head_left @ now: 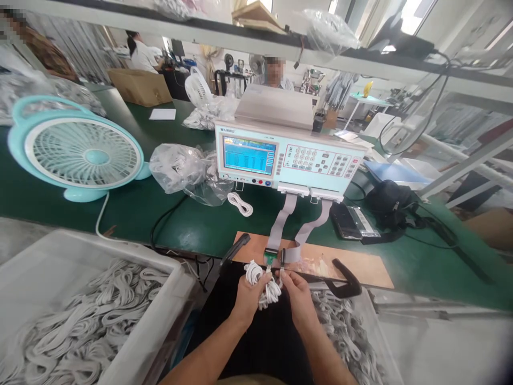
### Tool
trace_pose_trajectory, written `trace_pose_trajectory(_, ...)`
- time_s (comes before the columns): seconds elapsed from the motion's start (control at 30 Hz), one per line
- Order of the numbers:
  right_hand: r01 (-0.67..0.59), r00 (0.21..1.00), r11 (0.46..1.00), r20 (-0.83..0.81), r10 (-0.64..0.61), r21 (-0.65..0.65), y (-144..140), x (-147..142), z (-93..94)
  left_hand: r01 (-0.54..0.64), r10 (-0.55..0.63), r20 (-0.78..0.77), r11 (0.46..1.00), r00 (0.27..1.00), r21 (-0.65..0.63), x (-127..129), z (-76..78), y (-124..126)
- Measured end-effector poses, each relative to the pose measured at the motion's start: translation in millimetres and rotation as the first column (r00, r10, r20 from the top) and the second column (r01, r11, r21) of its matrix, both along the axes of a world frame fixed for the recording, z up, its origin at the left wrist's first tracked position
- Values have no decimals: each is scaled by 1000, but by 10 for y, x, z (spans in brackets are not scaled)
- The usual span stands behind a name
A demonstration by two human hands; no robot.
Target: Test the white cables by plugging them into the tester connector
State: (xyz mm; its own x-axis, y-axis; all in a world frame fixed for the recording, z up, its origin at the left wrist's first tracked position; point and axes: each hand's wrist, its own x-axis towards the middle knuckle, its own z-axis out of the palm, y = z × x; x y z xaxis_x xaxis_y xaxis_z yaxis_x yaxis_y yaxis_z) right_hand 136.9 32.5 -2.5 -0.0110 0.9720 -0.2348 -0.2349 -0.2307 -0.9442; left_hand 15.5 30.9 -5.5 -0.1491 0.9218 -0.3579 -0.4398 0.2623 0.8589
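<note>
A bundle of white cable [271,293] is gripped by my left hand [251,293], with the cable's connector at the small green circuit board [270,259] on the table's front edge. My right hand [295,291] pinches the cable's other connector end at a second, dark socket [283,256]. Whether either plug is fully seated, I cannot tell. Grey ribbon cables [280,224] run from these sockets up to a white cable tester [290,160] with a lit blue screen.
Bins of coiled cables stand low at left [92,321] and right [344,331]. A turquoise fan [86,149], a bagged cable pile [180,168], a loose coil [239,204] and a phone [345,222] lie on the green table. A copper-coloured board [360,267] lines its edge. People are behind.
</note>
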Motion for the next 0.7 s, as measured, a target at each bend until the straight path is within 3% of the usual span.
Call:
trace_pose_trajectory(0.17,11,999,999,43,-13,38,5,17,-109,-14,13,-51,1000,999,-23,22,7,22)
trace_pose_trajectory(0.37,-39,999,999,29,38,34,197,69,-332,-25,33,-88,996,996,84,56,-96,167)
trace_pose_trajectory(0.47,-31,999,999,16,31,31,220,53,-404,-12,20,-106,997,994,79,67,-145,194)
trace_pose_trajectory(0.63,79,996,991,20,-81,109,195,-42,-393,-61,68,-152,997,986,46,59,-104,197)
trace_pose_trajectory(0.7,65,998,992,2,-66,106,151,-69,-321,-56,59,-141,998,988,27,57,-64,166)
